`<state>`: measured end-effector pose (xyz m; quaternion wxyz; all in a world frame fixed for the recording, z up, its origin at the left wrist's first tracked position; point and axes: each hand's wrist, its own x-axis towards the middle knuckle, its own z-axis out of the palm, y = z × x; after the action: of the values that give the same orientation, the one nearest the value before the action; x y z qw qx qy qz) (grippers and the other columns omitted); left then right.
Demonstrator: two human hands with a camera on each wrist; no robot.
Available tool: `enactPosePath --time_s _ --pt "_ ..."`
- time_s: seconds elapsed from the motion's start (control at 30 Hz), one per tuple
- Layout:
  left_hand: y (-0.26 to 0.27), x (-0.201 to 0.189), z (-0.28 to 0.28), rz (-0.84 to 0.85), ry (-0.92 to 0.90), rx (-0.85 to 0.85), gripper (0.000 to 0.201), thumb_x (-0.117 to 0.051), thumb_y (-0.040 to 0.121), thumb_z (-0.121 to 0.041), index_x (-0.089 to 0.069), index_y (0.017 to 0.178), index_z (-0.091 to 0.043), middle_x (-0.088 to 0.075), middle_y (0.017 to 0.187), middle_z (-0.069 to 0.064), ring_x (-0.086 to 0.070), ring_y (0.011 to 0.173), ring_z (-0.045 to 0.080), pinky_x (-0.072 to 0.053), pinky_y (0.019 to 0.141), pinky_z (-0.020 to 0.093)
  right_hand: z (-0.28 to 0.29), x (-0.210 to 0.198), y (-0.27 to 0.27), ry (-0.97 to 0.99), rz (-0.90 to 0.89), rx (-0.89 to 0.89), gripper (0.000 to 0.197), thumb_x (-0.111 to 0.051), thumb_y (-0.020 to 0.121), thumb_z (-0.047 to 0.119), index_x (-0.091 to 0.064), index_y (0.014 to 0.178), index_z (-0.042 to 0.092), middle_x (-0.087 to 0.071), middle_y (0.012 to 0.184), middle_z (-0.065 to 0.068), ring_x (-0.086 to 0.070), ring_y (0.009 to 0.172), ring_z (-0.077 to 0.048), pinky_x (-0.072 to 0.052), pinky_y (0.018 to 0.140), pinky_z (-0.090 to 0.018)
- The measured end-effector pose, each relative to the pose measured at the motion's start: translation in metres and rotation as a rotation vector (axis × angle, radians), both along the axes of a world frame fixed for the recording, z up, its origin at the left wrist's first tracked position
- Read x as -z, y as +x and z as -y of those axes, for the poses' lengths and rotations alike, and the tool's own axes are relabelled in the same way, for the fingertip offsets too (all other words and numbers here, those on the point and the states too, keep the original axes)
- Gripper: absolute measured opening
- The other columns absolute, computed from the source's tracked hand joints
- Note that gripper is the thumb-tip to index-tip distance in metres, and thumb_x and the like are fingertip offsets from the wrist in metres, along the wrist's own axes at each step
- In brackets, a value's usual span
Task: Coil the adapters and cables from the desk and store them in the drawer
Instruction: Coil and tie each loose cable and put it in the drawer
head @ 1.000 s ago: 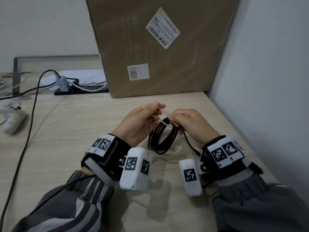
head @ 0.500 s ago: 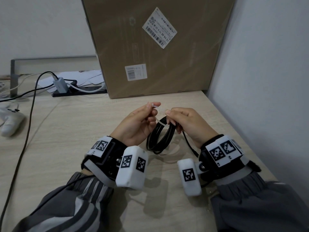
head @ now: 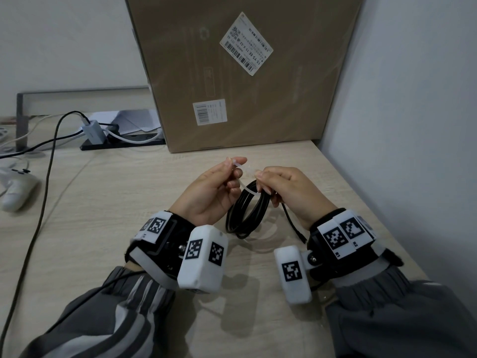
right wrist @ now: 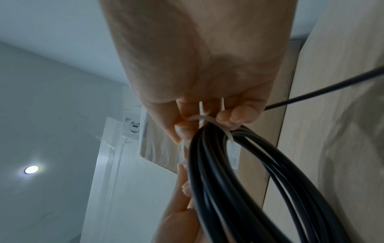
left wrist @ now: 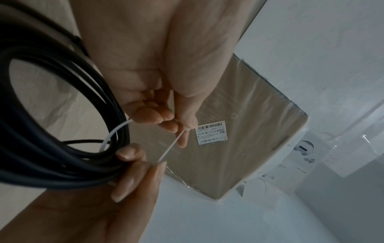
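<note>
Now my right hand (head: 291, 192) grips the top of the coiled black cable (head: 246, 215), fingers curled round the bundled loops, and holds it upright just in front of the big cardboard box (head: 245, 73). The coil's lower edge looks to be at the desk (head: 129, 192) (whether it truly touches I cannot tell). A white zip tie (head: 248, 189) is looped around the strands right where my fingers close; in the right wrist view it arcs over the bundle (right wrist: 220, 129), pressed between my fingertips (right wrist: 236, 115) and the cable (right wrist: 239, 189).

My left hand (head: 211, 192) pinches the free tail of the tie between thumb and forefinger, the other fingers loosely curled beneath. From the left wrist view the tail (left wrist: 172, 146) runs taut from that pinch to the right hand's fingertips (left wrist: 133, 154), and the coil (left wrist: 62, 131) hangs just beside them.

One loose end of the cable trails away from the box, past my right wrist, and its plug (head: 302, 239) lies on the desk.

Left of the box, against the wall, sits a black power strip (head: 121, 142) with a grey adapter (head: 93, 130) and several leads plugged in; one long dark lead (head: 41, 202) runs from there toward the near edge of the desk. Farther left of the box lies a white game controller (head: 15, 187).
</note>
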<state>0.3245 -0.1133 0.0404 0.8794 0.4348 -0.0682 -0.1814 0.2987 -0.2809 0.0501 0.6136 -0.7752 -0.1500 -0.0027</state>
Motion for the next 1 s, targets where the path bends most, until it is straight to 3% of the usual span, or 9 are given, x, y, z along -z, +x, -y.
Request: enactPosePath --time_s 0.33,0.67,1.0 --pt "-0.0002 0.0003 0.0000 0.002 -0.005 0.004 0.021 -0.046 0.091 -0.025 -0.060 0.100 -0.011 -0.050 0.071 -0.003 -0.043 0.052 0.002 -0.043 0.052 0.011 -0.0006 0.0011 0.0003 0.032 0.007 -0.014 0.040 -0.051 0.090 0.030 -0.047 0.051 0.020 -0.053 0.071 -0.007 -0.042 0.060 -0.017 -0.036 0.053 -0.023" --pt "-0.0005 0.0006 -0.0015 0.014 0.001 0.020 0.022 -0.049 0.088 -0.025 -0.061 0.100 -0.011 -0.051 0.071 -0.003 -0.044 0.053 0.002 -0.044 0.051 0.012 -0.0001 0.0014 0.0009 0.025 -0.001 -0.005 0.043 -0.052 0.093 0.027 -0.047 0.050 0.022 -0.053 0.070 -0.008 -0.042 0.057 -0.014 -0.036 0.053 -0.025" --pt "-0.0002 -0.0022 -0.0058 0.076 0.168 -0.017 0.023 -0.048 0.096 -0.022 -0.066 0.099 -0.009 -0.050 0.072 -0.003 -0.040 0.055 0.004 -0.040 0.050 0.013 -0.0004 0.0004 0.0000 0.026 -0.014 -0.017 0.048 -0.050 0.094 0.022 -0.045 0.046 0.024 -0.050 0.072 -0.013 -0.041 0.058 -0.013 -0.036 0.054 -0.022"
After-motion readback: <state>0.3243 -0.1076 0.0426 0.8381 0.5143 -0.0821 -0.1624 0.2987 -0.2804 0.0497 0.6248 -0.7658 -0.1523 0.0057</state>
